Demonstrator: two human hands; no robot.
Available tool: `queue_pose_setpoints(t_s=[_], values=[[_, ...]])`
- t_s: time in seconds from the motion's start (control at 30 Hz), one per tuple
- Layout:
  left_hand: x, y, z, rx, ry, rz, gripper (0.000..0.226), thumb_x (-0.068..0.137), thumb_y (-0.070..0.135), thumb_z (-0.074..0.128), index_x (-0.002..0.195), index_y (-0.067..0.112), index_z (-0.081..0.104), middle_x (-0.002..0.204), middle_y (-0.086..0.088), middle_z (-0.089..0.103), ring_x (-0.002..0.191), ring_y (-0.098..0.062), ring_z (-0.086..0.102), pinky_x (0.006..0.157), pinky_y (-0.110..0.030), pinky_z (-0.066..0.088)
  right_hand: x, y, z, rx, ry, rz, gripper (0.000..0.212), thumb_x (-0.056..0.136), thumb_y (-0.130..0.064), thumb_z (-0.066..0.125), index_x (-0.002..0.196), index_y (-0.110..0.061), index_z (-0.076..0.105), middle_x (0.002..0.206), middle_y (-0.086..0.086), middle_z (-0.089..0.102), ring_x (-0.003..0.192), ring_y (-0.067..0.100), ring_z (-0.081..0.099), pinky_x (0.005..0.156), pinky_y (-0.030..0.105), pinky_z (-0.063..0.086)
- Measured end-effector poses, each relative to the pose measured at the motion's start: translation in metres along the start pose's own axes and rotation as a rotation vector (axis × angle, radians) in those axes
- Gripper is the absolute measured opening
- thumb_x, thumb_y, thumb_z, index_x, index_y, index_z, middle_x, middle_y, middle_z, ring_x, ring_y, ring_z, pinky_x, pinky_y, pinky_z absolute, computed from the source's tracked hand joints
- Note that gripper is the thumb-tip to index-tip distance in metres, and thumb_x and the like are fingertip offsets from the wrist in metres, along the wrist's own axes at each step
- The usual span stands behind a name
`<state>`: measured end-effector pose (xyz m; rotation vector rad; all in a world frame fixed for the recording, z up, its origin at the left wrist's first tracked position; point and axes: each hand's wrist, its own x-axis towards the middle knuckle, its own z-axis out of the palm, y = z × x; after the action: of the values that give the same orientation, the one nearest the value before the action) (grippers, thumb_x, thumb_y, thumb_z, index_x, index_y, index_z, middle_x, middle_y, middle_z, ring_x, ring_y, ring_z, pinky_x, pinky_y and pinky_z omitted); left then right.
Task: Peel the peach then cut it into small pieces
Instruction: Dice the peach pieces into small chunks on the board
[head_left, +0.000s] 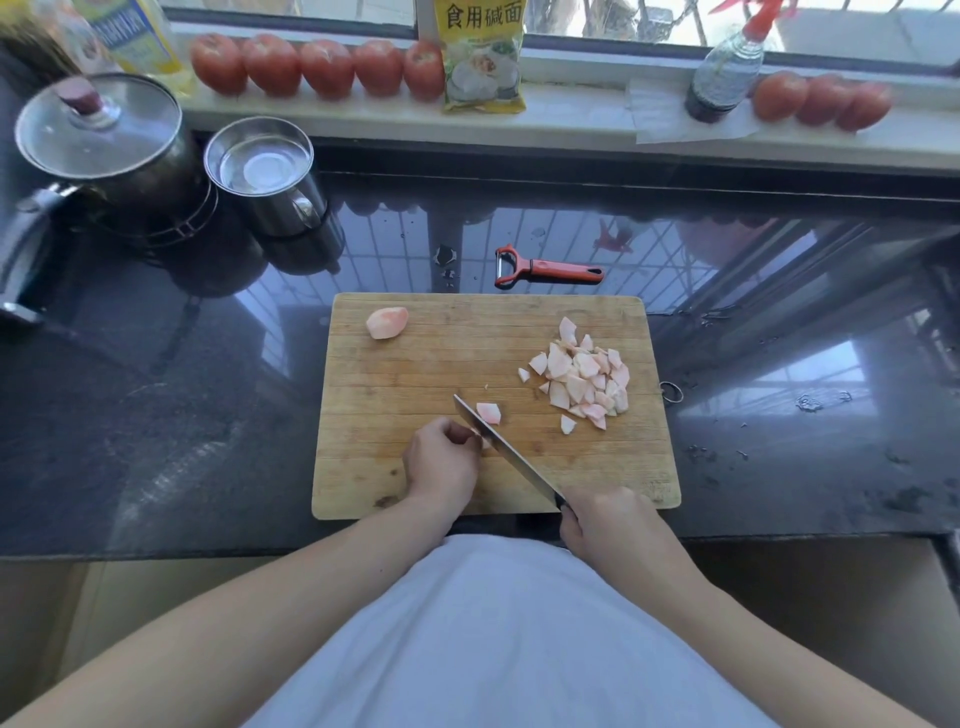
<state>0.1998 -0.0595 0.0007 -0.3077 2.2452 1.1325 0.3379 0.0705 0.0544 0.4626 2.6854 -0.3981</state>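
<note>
On the cutting board (415, 374), right grip (605, 525) clasps the knife (506, 452); left grip (441, 457) apparently pinches a peach piece (488, 413).

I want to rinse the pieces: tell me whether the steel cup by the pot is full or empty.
Partly filled. The steel cup stands upright beside the lidded pot, and clear liquid glints inside, below the rim. What the liquid is cannot be told.

On the wooden cutting board (415, 374), the right hand (605, 525) is gripping the handle of a knife (506, 452) whose blade is slanting toward a small peach piece (489, 413). The left hand (441, 462), fingers curled, is pressing against the blade's left side. A pile of cut pieces (584, 376) is lying to the right, a larger peach chunk (387, 322) at the far left corner. An orange peeler (545, 270) is resting on the dark counter (156, 415) just beyond the board.
</note>
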Motion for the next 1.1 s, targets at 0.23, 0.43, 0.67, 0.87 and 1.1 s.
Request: queue_pose_setpoints(t_s=[0.23, 0.43, 0.67, 0.87, 1.1], values=[[-0.002, 0.009, 0.001, 0.066, -0.007, 0.088, 0.016, 0.094, 0.018, 0.066, 0.078, 0.02, 0.065, 0.082, 0.006, 0.069, 0.085, -0.019, 0.063, 0.065, -0.031, 0.042, 0.0, 0.001, -0.003, 0.044, -0.022, 0.065, 0.02, 0.099, -0.018, 0.048, 0.091, -0.01, 0.065, 0.081, 0.009, 0.069, 0.077, 0.032, 0.065, 0.065, 0.04, 0.05], [0.002, 0.006, 0.003, 0.099, -0.011, 0.108, 0.015, 0.092, 0.017, 0.067, 0.077, 0.018, 0.067, 0.087, 0.003, 0.069, 0.088, -0.02, 0.063, 0.066, -0.031, 0.04, 0.002, 0.001, -0.004, 0.027, -0.052, 0.072, 0.02, 0.099, -0.017, 0.047, 0.094, -0.01, 0.066, 0.084, 0.01, 0.069, 0.08, 0.033, 0.066, 0.065, 0.038, 0.049], [0.003, 0.003, -0.001, 0.136, -0.02, 0.117, 0.019, 0.093, 0.015, 0.066, 0.075, 0.019, 0.066, 0.083, 0.002, 0.068, 0.088, -0.023, 0.063, 0.067, -0.03, 0.04, 0.016, -0.003, -0.004, 0.002, -0.117, 0.073, 0.018, 0.099, -0.017, 0.047, 0.084, -0.012, 0.056, 0.072, 0.008, 0.056, 0.072, 0.034, 0.058, 0.06, 0.034, 0.039], [0.006, 0.003, 0.0, 0.119, -0.018, 0.113, 0.023, 0.093, 0.016, 0.068, 0.072, 0.024, 0.063, 0.082, 0.002, 0.069, 0.088, -0.023, 0.064, 0.07, -0.03, 0.042, 0.03, -0.01, 0.006, -0.075, -0.115, 0.063, 0.016, 0.1, -0.015, 0.044, 0.087, -0.016, 0.052, 0.064, 0.0, 0.043, 0.062, 0.026, 0.044, 0.05, 0.031, 0.03], [0.005, 0.002, 0.002, 0.124, -0.006, 0.133, 0.013, 0.093, 0.019, 0.07, 0.08, 0.016, 0.072, 0.082, 0.002, 0.071, 0.086, -0.022, 0.064, 0.071, -0.029, 0.042, 0.043, -0.025, 0.005, 0.099, -0.03, 0.062, 0.018, 0.101, -0.014, 0.044, 0.085, -0.013, 0.053, 0.082, 0.008, 0.063, 0.071, 0.029, 0.056, 0.058, 0.033, 0.039]])
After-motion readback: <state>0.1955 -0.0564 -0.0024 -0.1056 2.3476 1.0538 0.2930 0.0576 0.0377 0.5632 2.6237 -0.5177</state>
